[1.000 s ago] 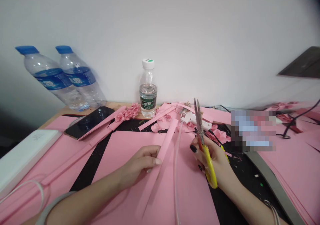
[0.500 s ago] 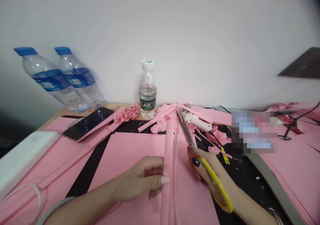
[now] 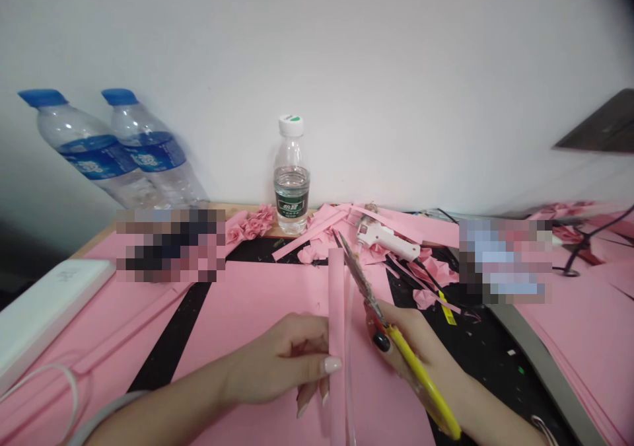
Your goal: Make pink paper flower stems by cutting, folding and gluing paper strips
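Note:
My left hand [image 3: 277, 363] pinches a long folded strip of pink paper [image 3: 337, 300] between thumb and fingers, holding it upright in front of me. My right hand [image 3: 430, 353] is closed around scissors with yellow handles [image 3: 365, 284]. Their stained blades point up and to the left, just right of the strip's top end, and look nearly closed. A thin translucent rod [image 3: 349, 380] runs alongside the strip. Beneath both hands lies a large pink paper sheet [image 3: 247, 307].
A white glue gun [image 3: 389, 240] lies behind the scissors among pink scraps and paper flowers [image 3: 252, 226]. A small water bottle [image 3: 292, 182] stands by the wall; two larger bottles [image 3: 99, 158] lean left. A white box-like device [image 3: 54, 320] sits left, stacked pink paper [image 3: 589, 340] right.
The strip's top end now sits lower, with a flat edge, clear of the scraps behind. The scissors have shifted slightly left and down beside it.

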{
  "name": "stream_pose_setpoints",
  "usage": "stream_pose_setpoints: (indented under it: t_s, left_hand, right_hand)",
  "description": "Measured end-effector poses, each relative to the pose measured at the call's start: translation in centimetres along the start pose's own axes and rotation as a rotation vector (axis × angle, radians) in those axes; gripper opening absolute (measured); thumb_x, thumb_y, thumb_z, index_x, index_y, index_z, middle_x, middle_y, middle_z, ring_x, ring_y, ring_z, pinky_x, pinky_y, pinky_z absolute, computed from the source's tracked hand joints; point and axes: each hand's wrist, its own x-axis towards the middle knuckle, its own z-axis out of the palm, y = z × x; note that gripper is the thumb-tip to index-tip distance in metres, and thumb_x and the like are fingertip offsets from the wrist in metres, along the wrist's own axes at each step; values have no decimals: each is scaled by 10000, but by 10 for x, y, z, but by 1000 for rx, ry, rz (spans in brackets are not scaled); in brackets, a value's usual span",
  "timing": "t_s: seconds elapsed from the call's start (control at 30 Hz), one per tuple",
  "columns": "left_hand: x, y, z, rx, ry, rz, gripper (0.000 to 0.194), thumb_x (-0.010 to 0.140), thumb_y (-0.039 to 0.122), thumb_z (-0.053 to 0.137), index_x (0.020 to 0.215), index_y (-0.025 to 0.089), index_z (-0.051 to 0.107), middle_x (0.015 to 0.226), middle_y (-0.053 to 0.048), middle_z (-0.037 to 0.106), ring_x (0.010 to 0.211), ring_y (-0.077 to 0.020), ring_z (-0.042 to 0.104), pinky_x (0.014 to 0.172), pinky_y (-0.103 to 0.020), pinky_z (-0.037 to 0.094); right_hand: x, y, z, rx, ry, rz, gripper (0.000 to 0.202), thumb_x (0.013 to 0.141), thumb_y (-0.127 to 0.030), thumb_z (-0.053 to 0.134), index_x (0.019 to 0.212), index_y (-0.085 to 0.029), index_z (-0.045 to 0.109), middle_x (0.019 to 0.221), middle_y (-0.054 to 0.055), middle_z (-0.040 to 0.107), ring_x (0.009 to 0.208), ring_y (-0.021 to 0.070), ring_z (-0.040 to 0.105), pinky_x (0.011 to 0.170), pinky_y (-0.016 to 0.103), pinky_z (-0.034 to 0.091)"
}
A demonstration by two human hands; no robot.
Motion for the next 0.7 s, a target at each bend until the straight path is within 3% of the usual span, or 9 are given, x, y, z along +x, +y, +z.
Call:
stream_pose_setpoints:
  t_s: [0.4, 0.7]
  left_hand:
    - [0, 2, 1, 46, 21, 13, 424, 879, 551, 604, 717, 177, 485, 584, 23, 551, 443, -76, 508, 426, -174, 418]
    - [0, 1, 1, 45, 42, -10, 432, 874, 554, 607, 703, 187, 459, 571, 17, 556, 452, -91, 518, 431, -193, 431]
  right_hand:
    - [-1, -3, 0, -11, 53, 31, 472, 914, -636, 378, 686, -224, 345, 633, -51, 285, 580, 124, 256, 509, 264, 233]
    - [3, 3, -4, -8, -6, -10, 479, 912, -643, 377, 675, -228, 338, 617, -52, 290, 558, 120, 256, 478, 256, 241]
